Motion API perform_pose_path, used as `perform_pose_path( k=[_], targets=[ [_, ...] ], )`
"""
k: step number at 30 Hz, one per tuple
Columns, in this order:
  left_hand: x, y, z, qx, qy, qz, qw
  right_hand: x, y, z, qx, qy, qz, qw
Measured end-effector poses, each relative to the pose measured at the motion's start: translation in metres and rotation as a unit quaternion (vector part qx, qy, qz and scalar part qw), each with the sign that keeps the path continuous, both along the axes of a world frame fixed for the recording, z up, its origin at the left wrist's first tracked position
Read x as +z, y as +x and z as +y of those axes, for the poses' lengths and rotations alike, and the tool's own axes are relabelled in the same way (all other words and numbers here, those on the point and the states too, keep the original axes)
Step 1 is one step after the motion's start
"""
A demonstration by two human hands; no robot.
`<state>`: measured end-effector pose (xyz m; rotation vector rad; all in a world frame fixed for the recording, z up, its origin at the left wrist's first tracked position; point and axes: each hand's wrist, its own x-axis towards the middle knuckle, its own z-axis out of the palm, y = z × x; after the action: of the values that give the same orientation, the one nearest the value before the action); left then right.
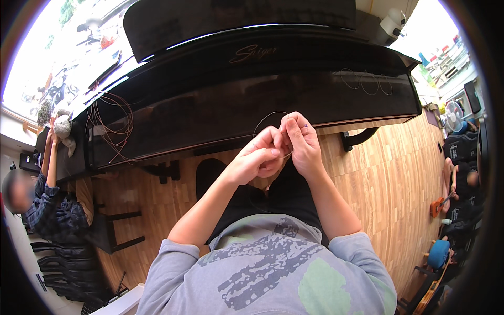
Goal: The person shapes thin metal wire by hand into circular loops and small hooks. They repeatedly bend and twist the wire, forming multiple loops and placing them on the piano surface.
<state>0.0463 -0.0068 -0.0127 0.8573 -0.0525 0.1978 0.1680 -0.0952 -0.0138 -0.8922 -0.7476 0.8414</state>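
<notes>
In front of my lap, both hands are close together with their fingers pinched. A thin metal string (261, 126) arcs up between them in a loop. My left hand (258, 157) is closed on it, thumb bent over the curled fingers. My right hand (302, 144) pinches the string higher up, where a tiny purple bit (305, 125) shows at the fingertips. Part of the string is hidden by my fingers. Beyond the hands stands a glossy black piano (210, 105). On it lie a copper-coloured coil of strings (131, 122) at left and thin silvery loops (361, 82) at far right.
At far left, a person (44, 205) sits by a grey plush toy (63, 126), arms raised. A black bench (107, 231) stands nearby. Along the right side are an orange ukulele (437, 207), a blue stool (439, 254), a fan (453, 114) and another person (462, 181).
</notes>
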Motion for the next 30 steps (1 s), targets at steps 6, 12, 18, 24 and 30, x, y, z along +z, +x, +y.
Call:
perform_pose_path(
  k=[6, 12, 18, 24, 30],
  targets=[
    [-0.006, -0.002, 0.003, 0.128, 0.107, 0.113, 0.98, 0.0, 0.0, -0.001, -0.02, -0.026, 0.01, 0.999],
    [-0.006, -0.003, 0.001, 0.16, 0.175, 0.163, 0.958, 0.003, 0.003, 0.0, -0.04, -0.049, -0.022, 0.998],
    [-0.005, -0.004, 0.004, 0.161, 0.146, 0.197, 0.956, 0.008, 0.002, 0.0, -0.014, -0.038, 0.002, 0.999],
    [-0.006, 0.0, 0.01, 0.225, -0.032, 0.172, 0.959, 0.004, -0.004, -0.015, 0.004, -0.047, 0.009, 0.999],
    [-0.004, 0.005, 0.007, 0.255, -0.028, 0.188, 0.948, -0.004, -0.005, -0.01, -0.07, 0.015, -0.03, 0.997]
  ],
)
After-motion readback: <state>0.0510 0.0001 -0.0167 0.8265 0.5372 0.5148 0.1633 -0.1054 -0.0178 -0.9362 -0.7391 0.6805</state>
